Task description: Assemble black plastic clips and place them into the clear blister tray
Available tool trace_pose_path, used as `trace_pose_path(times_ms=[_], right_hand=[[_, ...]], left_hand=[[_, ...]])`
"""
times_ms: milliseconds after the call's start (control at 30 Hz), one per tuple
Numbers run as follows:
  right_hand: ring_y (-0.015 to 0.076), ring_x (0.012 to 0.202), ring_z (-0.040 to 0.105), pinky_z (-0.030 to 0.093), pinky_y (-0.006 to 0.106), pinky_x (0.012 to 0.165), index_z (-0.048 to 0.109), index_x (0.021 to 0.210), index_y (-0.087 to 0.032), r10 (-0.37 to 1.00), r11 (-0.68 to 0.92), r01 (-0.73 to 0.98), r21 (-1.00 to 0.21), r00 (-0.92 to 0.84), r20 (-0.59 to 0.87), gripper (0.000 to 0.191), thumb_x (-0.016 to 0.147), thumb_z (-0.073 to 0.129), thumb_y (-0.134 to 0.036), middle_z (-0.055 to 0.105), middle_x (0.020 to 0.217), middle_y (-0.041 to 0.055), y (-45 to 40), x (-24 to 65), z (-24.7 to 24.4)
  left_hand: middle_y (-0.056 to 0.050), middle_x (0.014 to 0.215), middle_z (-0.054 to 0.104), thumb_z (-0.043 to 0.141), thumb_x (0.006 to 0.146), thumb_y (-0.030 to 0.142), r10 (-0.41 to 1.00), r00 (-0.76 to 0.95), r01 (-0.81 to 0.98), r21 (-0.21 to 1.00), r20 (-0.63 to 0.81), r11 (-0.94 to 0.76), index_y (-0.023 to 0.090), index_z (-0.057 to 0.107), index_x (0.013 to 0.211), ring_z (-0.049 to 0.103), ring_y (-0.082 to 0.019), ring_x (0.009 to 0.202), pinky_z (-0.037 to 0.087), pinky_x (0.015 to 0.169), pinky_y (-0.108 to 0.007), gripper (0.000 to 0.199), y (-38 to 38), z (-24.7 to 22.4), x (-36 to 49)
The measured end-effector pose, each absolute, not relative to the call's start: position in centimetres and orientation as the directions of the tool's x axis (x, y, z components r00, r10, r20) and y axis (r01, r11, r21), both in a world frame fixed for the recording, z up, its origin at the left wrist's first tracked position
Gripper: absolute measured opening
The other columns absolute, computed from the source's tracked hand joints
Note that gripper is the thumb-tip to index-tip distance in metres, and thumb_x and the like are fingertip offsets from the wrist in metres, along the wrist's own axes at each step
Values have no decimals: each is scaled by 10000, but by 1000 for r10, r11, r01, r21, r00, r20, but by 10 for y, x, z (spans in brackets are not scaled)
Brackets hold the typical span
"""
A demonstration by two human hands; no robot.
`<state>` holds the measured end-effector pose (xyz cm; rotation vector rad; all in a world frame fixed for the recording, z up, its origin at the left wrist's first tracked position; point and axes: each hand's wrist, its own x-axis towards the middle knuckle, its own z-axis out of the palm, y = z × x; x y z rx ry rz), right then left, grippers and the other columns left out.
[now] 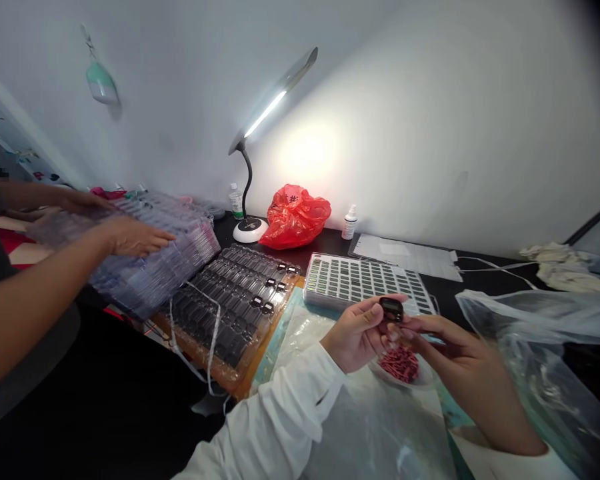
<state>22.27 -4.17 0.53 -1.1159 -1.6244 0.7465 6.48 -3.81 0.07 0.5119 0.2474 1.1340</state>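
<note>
My left hand (353, 337) is closed on a small black device (391, 309) with a little window in its face, held up between thumb and fingers. From the other side, my right hand (463, 360) reaches in, its thumb and fingertips pinched at the device's lower edge. Whether anything small sits in that pinch is hidden. Below both hands is a clear bowl (423, 385) of thin red pieces (399, 365). Just behind them lies a pale tray (320, 303) with rows of small grey-green rectangles. To its left, a clear compartment tray (215, 307) carries several black cases.
A co-worker's hand (137, 237) rests on stacked clear plastic trays (180, 257) at left. Behind stand a lit desk lamp (250, 229), a red plastic bag (297, 217) and a white bottle (349, 223). A clear plastic bag (540, 353) lies at right.
</note>
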Motion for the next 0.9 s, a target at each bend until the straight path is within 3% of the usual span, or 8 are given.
trace_pose_path(times_ms=[533,900], right_hand=[[188,708,679,601,237,564,709,772,-269,877,478,339,-810,-127,464,214,777,676,-480,704,847,42,-44,221,9],[149,725,654,557,228,596,680,862,-249,758,636,430,-641,-187,625,85,879,638,-321,687,872,19,-49,220,10]], left_hand=[[-56,797,617,872,613,422,898,434,-786,516,68,341,106,691,1111,513,-68,555,425,542,-183,617,-37,-2,65],[-72,858,642,859,633,439,889,455,-765,536,57,357,127,679,1113,516,-78,595,432,567,-193,601,-41,3,65]])
